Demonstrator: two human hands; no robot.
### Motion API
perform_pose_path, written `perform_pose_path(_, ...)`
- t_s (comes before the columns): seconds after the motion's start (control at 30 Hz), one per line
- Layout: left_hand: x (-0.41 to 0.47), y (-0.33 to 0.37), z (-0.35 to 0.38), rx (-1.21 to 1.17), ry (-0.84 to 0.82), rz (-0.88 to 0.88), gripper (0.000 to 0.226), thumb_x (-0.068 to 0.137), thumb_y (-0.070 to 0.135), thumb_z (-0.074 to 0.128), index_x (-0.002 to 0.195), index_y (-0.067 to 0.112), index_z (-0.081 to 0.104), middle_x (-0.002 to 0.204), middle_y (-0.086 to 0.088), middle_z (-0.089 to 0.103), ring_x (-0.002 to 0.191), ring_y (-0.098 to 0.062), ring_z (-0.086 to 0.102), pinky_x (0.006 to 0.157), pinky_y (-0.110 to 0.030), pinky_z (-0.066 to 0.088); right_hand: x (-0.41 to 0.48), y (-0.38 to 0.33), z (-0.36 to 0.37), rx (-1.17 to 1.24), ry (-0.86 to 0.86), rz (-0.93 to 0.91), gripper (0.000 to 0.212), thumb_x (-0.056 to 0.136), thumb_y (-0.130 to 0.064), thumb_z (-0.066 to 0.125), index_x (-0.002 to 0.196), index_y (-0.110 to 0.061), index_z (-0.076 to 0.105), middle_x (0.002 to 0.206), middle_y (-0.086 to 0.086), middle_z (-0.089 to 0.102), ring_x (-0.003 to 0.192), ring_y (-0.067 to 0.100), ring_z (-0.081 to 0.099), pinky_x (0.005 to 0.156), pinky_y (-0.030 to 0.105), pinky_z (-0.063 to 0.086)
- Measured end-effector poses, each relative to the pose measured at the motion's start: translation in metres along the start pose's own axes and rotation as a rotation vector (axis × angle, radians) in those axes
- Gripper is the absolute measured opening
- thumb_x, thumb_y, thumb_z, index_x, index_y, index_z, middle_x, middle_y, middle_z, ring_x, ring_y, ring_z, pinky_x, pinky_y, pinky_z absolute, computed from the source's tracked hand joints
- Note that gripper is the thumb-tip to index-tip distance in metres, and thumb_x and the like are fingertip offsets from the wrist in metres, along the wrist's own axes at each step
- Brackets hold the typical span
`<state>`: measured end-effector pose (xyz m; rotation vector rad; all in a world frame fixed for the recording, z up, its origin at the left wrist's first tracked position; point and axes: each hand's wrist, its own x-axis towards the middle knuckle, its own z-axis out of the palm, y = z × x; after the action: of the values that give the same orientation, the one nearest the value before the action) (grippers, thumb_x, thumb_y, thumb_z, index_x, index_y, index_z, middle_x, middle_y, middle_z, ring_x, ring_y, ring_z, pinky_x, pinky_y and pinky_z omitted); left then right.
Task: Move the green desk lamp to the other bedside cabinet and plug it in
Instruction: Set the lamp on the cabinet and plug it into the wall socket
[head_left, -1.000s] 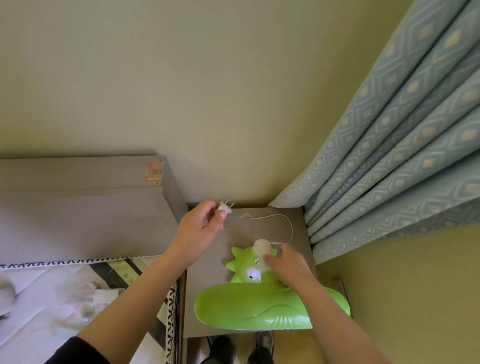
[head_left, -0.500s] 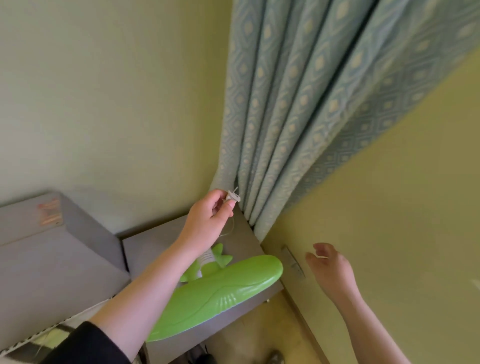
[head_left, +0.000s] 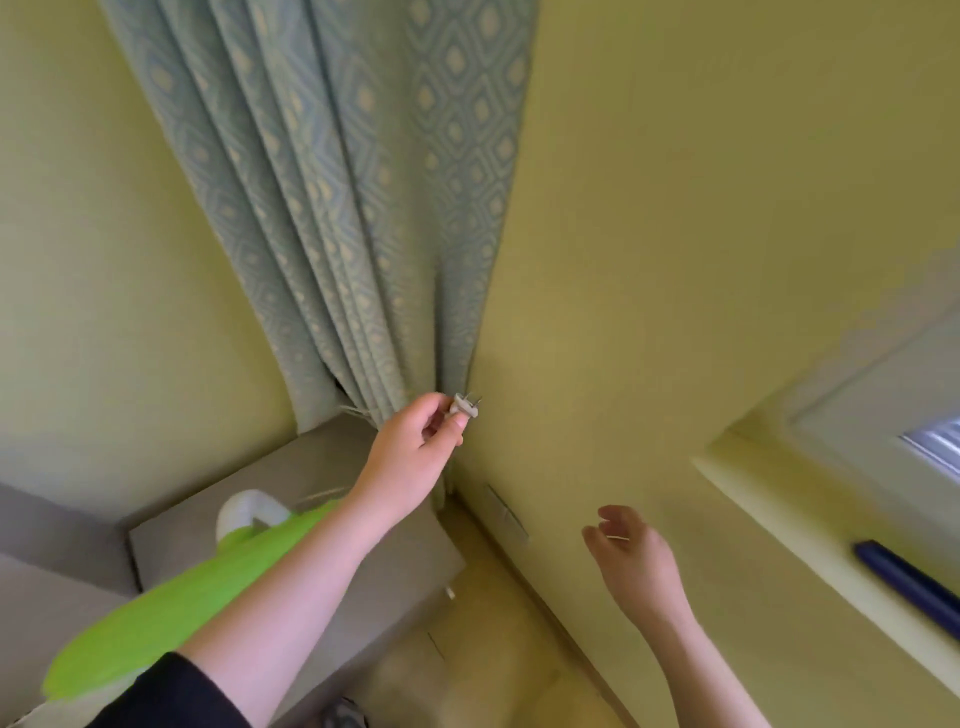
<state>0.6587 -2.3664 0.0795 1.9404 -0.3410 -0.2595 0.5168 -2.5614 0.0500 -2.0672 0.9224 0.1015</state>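
The green desk lamp (head_left: 156, 618) lies on the grey bedside cabinet (head_left: 395, 566) at lower left, its white ribbed neck (head_left: 244, 512) showing behind my forearm. My left hand (head_left: 415, 452) pinches the lamp's small white plug (head_left: 464, 407), prongs pointing right toward the side wall. A wall socket plate (head_left: 506, 512) sits low on that wall, below and right of the plug. My right hand (head_left: 631, 551) hovers empty with fingers loosely curled, right of the socket. The cord is mostly hidden by my arm.
A blue patterned curtain (head_left: 353, 208) hangs in the corner just behind the plug. A window sill (head_left: 810, 530) with a dark blue object (head_left: 909, 582) juts out at right. A grey headboard (head_left: 47, 540) borders the cabinet at left.
The view has swung right toward the side wall. My right hand let go of the lamp and moved toward the wall; my left hand carried the plug rightward past the curtain.
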Motion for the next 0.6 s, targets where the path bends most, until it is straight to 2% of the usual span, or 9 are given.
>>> perform_pose_path(0.13,-0.016,0.01,0.055,0.086,-0.016,-0.026,0.014,0.09,0.033,0.052,0.084,0.023,0.059,0.072,0.005,0.065,0.064,-0.001,0.054,0.063,-0.022,0.04,0.004,0.035,-0.027,0.011,-0.051,-0.022,0.039,0.087,-0.027,0.056,0.125,-0.017,0.055,0.117,0.002,0.063,0.103,0.018,0.059,0.089,0.035,0.05)
perform_pose_path(0.23,-0.033,0.009,0.082,0.115,-0.007,-0.063,0.013,0.092,0.029,0.051,0.086,0.02,0.059,0.075,0.003,0.066,0.066,-0.005,0.055,0.063,-0.02,0.038,0.006,0.055,-0.036,0.005,-0.101,-0.052,0.04,0.087,-0.026,0.056,0.125,-0.016,0.055,0.121,0.002,0.062,0.101,0.016,0.057,0.088,0.032,0.048)
perform_pose_path(0.43,-0.056,-0.003,0.104,0.145,0.057,-0.132,0.017,0.092,0.028,0.05,0.087,0.015,0.059,0.072,0.005,0.065,0.061,-0.003,0.05,0.056,-0.016,0.035,0.01,0.08,-0.039,0.035,-0.148,-0.055,0.038,0.087,-0.025,0.054,0.124,-0.017,0.054,0.118,-0.001,0.061,0.097,0.015,0.056,0.078,0.027,0.043)
perform_pose_path(0.6,-0.065,-0.028,0.113,0.159,0.032,-0.132,0.02,0.091,0.029,0.051,0.079,0.014,0.057,0.063,0.006,0.059,0.054,-0.004,0.047,0.053,-0.016,0.034,0.015,0.097,-0.02,0.066,-0.134,-0.044,0.037,0.088,-0.024,0.053,0.124,-0.017,0.055,0.119,-0.002,0.06,0.1,0.014,0.056,0.082,0.027,0.044)
